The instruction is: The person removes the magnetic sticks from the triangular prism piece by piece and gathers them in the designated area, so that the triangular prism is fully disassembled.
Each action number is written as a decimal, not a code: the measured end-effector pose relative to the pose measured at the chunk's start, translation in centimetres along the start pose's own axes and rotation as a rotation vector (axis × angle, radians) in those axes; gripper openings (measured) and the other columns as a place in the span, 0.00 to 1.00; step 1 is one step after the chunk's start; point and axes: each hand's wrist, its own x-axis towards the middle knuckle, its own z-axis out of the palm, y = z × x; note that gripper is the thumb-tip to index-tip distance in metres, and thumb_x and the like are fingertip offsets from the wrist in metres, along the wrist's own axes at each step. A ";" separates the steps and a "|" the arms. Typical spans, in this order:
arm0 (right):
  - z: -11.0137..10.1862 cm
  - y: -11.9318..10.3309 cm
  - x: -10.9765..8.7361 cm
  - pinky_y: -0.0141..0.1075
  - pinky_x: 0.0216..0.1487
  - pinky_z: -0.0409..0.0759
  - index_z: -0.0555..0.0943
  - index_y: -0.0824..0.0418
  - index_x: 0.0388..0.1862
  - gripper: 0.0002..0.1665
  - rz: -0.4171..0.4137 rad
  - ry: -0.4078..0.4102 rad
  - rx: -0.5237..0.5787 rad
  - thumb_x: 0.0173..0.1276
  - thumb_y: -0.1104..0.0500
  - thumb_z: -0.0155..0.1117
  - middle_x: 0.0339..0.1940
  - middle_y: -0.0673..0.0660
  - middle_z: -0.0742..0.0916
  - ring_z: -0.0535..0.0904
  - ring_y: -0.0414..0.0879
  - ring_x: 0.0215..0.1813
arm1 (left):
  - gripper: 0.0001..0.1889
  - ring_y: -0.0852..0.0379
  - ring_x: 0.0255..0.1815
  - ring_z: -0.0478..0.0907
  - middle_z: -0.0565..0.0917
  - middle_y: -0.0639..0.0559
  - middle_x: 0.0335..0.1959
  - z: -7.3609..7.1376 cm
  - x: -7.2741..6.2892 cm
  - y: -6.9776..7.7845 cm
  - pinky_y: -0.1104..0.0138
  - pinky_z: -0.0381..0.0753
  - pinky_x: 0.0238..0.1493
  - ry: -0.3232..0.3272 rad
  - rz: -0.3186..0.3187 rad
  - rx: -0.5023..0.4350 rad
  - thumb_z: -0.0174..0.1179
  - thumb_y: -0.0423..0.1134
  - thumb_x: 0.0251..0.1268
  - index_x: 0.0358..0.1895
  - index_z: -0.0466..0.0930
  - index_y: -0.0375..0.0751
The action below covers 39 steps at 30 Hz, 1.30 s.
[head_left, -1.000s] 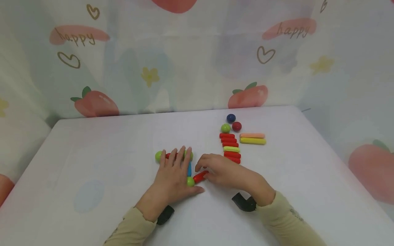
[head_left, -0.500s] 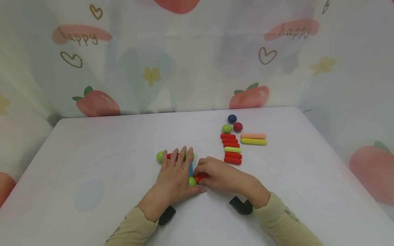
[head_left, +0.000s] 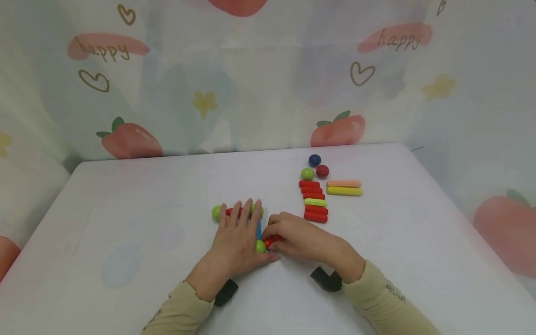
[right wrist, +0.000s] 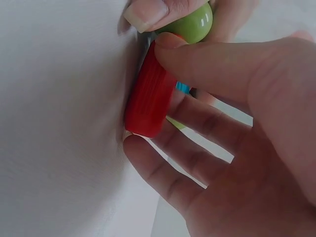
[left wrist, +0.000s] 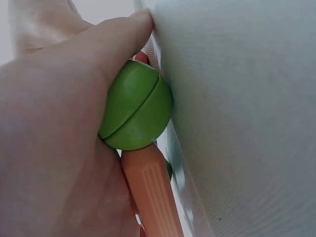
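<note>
My left hand (head_left: 236, 246) lies with fingers spread over a frame of balls and rods. One green ball (head_left: 215, 212) and a red rod (head_left: 234, 212) show at its fingertips, and a blue rod (head_left: 258, 230) runs beside the index finger. By the thumb sits a green ball (left wrist: 138, 106), joined to an orange rod (left wrist: 150, 187) in the left wrist view. My right hand (head_left: 299, 232) pinches a short red rod (right wrist: 150, 96) between thumb and fingers, its end right at that ball. The left palm hides much of the frame.
Right of the hands, several red rods (head_left: 316, 217) lie in a column with one yellow-green rod (head_left: 315, 202). A peach rod (head_left: 344, 184) and a yellow rod (head_left: 345, 191) are alongside. Behind them sit a blue ball (head_left: 314, 160), red ball (head_left: 322, 171) and green ball (head_left: 307, 174).
My right hand has shifted slightly left and closed its fingers further round the red rod, whose end has come up to the green ball. The left hand has stayed in place.
</note>
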 end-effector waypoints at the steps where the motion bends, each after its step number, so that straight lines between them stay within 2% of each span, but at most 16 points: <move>1: 0.0 0.0 0.0 0.29 0.48 0.80 0.87 0.53 0.50 0.15 0.003 0.000 0.000 0.64 0.57 0.71 0.43 0.48 0.84 0.75 0.39 0.46 | 0.62 0.37 0.79 0.51 0.54 0.41 0.80 0.0 0.0 0.0 0.36 0.44 0.76 -0.001 0.001 0.001 0.56 0.78 0.52 0.80 0.43 0.42; 9: 0.0 0.1 0.0 0.29 0.44 0.80 0.87 0.54 0.49 0.15 0.024 0.015 -0.039 0.63 0.57 0.72 0.39 0.47 0.83 0.75 0.39 0.42 | 0.62 0.37 0.79 0.50 0.52 0.41 0.80 0.1 0.1 0.0 0.36 0.43 0.76 -0.017 -0.003 0.017 0.55 0.79 0.52 0.80 0.42 0.42; 15: -0.3 0.4 -0.2 0.29 0.45 0.81 0.87 0.54 0.50 0.16 0.046 0.009 -0.045 0.63 0.57 0.73 0.39 0.47 0.83 0.76 0.39 0.42 | 0.63 0.37 0.80 0.50 0.52 0.41 0.81 0.1 0.1 0.0 0.37 0.43 0.76 -0.035 -0.009 0.009 0.55 0.79 0.51 0.80 0.41 0.42; 28: -2.5 0.8 -1.4 0.30 0.46 0.82 0.86 0.56 0.49 0.14 0.066 0.089 -0.045 0.65 0.61 0.70 0.39 0.48 0.83 0.77 0.38 0.42 | 0.63 0.37 0.79 0.51 0.53 0.41 0.80 -0.1 0.2 0.1 0.36 0.43 0.76 -0.019 -0.009 0.026 0.55 0.80 0.50 0.80 0.41 0.42; 39: -3.8 1.3 -2.2 0.35 0.49 0.83 0.85 0.58 0.51 0.14 0.115 0.103 -0.045 0.66 0.61 0.69 0.42 0.49 0.84 0.78 0.41 0.45 | 0.63 0.37 0.79 0.52 0.54 0.41 0.80 0.0 0.2 0.0 0.36 0.44 0.76 -0.011 -0.012 0.011 0.57 0.79 0.49 0.80 0.42 0.43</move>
